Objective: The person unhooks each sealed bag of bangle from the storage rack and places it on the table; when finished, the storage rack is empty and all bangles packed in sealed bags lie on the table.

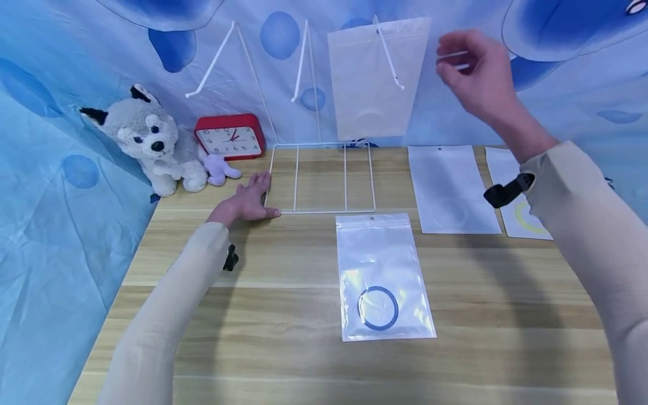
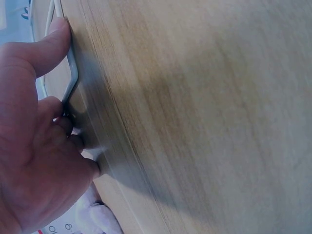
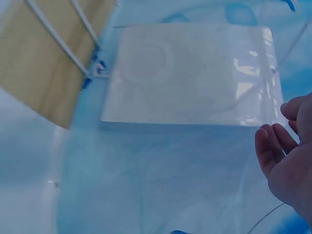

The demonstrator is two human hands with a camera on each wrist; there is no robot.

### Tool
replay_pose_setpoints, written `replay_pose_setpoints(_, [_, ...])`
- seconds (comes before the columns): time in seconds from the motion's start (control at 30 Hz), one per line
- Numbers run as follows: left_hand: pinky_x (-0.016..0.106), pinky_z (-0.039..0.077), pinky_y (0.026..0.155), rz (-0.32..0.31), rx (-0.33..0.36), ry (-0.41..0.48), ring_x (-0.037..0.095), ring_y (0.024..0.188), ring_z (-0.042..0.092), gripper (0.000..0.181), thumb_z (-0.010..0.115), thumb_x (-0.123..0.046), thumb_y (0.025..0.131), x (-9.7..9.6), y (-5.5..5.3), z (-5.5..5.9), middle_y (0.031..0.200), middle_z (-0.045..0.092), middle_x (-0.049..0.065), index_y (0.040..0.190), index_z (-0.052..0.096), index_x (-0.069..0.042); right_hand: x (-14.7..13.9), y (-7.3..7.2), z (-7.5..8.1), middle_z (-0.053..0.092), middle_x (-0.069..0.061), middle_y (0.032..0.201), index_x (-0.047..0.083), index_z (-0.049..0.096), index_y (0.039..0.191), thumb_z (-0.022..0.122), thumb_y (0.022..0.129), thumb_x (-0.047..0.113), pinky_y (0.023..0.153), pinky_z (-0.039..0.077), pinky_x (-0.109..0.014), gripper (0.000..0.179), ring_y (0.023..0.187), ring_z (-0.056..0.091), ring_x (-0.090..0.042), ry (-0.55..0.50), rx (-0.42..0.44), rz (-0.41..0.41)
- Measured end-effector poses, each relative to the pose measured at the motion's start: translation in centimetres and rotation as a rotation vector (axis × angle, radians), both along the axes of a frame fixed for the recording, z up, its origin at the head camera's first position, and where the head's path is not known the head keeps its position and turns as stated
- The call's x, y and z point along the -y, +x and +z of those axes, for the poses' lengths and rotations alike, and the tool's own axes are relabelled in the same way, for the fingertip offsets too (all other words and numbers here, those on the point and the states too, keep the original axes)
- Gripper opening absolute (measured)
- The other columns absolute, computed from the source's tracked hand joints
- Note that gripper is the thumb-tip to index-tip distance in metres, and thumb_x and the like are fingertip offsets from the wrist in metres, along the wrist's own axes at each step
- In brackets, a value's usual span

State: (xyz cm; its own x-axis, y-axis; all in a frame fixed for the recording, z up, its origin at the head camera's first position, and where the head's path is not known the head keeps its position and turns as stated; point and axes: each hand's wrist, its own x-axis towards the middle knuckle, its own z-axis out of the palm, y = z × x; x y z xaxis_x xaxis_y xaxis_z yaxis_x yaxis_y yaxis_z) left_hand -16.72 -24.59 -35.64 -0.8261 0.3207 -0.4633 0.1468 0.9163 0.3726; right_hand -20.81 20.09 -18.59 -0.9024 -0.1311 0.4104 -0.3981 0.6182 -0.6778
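Note:
My left hand [image 1: 247, 201] rests on the front left corner of a white wire display rack [image 1: 329, 212], thumb along the front wire and fingers spread past the side wire. In the left wrist view the thumb lies over the wire [image 2: 72, 66]. A whitish zip bag [image 1: 361, 84] with a faint pale ring hangs from the rack's right hook [image 1: 388, 53]. Just right of the bag's top edge, my right hand [image 1: 478, 73] is raised with loosely bent fingers and holds nothing. In the right wrist view its fingertips are close to the hanging bag [image 3: 190, 78].
A clear bag [image 1: 377, 247] with a dark blue ring [image 1: 396, 309] lies before the rack. Two white bags [image 1: 450, 185] lie at the right, the farther showing a yellow ring [image 1: 523, 219]. A husky plush [image 1: 152, 140], red clock [image 1: 258, 132] and purple toy [image 1: 217, 169] stand left. Blue cloth [image 1: 61, 236] surrounds the table.

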Motion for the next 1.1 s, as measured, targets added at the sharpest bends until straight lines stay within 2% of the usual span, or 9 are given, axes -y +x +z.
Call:
replay_pose_setpoints(0.2, [0.059,-0.007,0.117,0.009,0.001,0.002,0.035,0.149,-0.016,0.104,0.067,-0.040,0.094,-0.4,0.1,-0.1,0.166,-0.013,0.014,0.159,-0.006,-0.004,0.3,-1.7,1.6,0.054,-0.007,0.140,0.014,0.053,0.144,0.056,0.103,0.020,0.106,0.040,-0.024,0.042,0.126,0.053,-0.015,0.069,-0.016,-0.056])
replay_pose_setpoints(0.43, [0.058,-0.007,0.117,0.016,-0.006,-0.005,0.034,0.150,-0.015,0.104,0.067,-0.041,0.094,-0.9,-0.1,-0.2,0.166,-0.012,0.013,0.160,-0.005,-0.006,0.6,-3.0,2.8,0.047,-0.005,0.148,0.020,0.045,0.150,0.054,0.103,0.022,0.109,0.036,-0.023,0.048,0.133,0.046,-0.013,0.109,0.071,-0.097])
replay_pose_setpoints(0.63, [0.059,-0.007,0.117,0.008,-0.011,-0.009,0.035,0.149,-0.015,0.103,0.067,-0.040,0.094,-1.2,-0.2,-0.1,0.166,-0.011,0.014,0.159,-0.005,-0.004,0.9,-3.7,3.5,0.046,-0.005,0.149,0.019,0.046,0.151,0.058,0.101,0.025,0.109,0.035,-0.023,0.052,0.129,0.045,-0.020,0.224,0.076,-0.063])
replay_pose_setpoints(0.8, [0.060,-0.007,0.116,-0.012,-0.032,-0.010,0.036,0.149,-0.014,0.103,0.067,-0.038,0.094,-1.2,-0.3,-0.1,0.165,-0.011,0.016,0.158,-0.004,-0.001,1.2,-4.2,4.4,0.048,-0.008,0.147,0.015,0.050,0.148,0.059,0.101,0.025,0.106,0.039,-0.024,0.049,0.114,0.045,-0.020,0.318,0.072,-0.033])
replay_pose_setpoints(0.9, [0.059,-0.007,0.117,-0.005,-0.025,-0.005,0.035,0.149,-0.015,0.103,0.067,-0.038,0.094,-1.4,-0.2,0.0,0.166,-0.011,0.015,0.159,-0.004,-0.002,1.4,-4.5,4.9,0.047,-0.011,0.145,0.016,0.053,0.147,0.059,0.101,0.025,0.105,0.042,-0.027,0.048,0.107,0.043,-0.019,0.357,0.120,-0.020])
replay_pose_setpoints(1.1, [0.058,-0.007,0.117,0.000,-0.008,-0.002,0.034,0.149,-0.015,0.104,0.067,-0.039,0.093,-1.7,-0.4,0.0,0.166,-0.011,0.015,0.159,-0.004,-0.003,1.8,-4.9,5.2,0.047,-0.012,0.145,0.016,0.052,0.148,0.055,0.103,0.025,0.108,0.040,-0.034,0.046,0.114,0.044,-0.028,0.368,0.200,0.023])
